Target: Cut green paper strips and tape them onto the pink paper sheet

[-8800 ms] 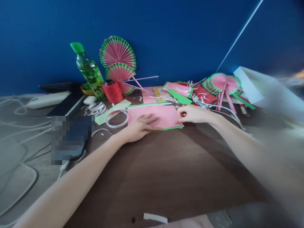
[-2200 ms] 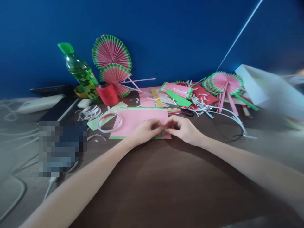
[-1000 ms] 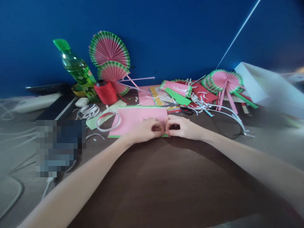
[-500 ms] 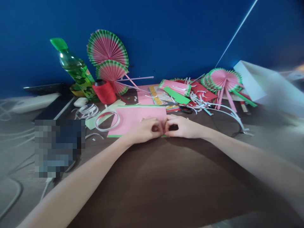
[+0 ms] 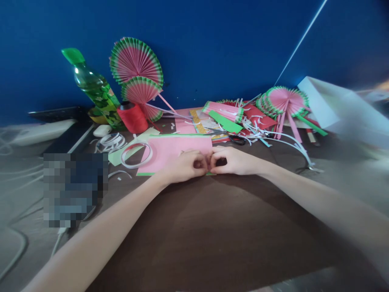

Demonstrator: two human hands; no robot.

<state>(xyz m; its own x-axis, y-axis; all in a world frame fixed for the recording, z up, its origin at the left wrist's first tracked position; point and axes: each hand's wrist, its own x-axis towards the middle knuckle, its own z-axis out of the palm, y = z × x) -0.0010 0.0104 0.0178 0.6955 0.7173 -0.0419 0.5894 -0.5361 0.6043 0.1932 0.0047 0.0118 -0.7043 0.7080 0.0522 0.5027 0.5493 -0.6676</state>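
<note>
A pink paper sheet [image 5: 164, 150] with green strips along its far and near edges lies on the brown table. My left hand [image 5: 190, 165] rests over its right part, thumb and fingers curled into a pinch at the near right corner. Facing it, my right hand [image 5: 229, 160] pinches at the same corner, and the fingertips of both hands almost touch. The bit of paper between the fingertips is mostly hidden. A roll of white double-sided tape [image 5: 136, 155] sits on the sheet's left side.
Pleated pink-and-green paper fans [image 5: 136, 61] lean on the blue wall beside a green bottle [image 5: 94, 87] and red thread spool [image 5: 133, 117]. Scissors [image 5: 237, 140] and white paper scraps [image 5: 255, 129] lie behind my right hand. More fans [image 5: 285, 99] and a white box [image 5: 319, 99] stand right.
</note>
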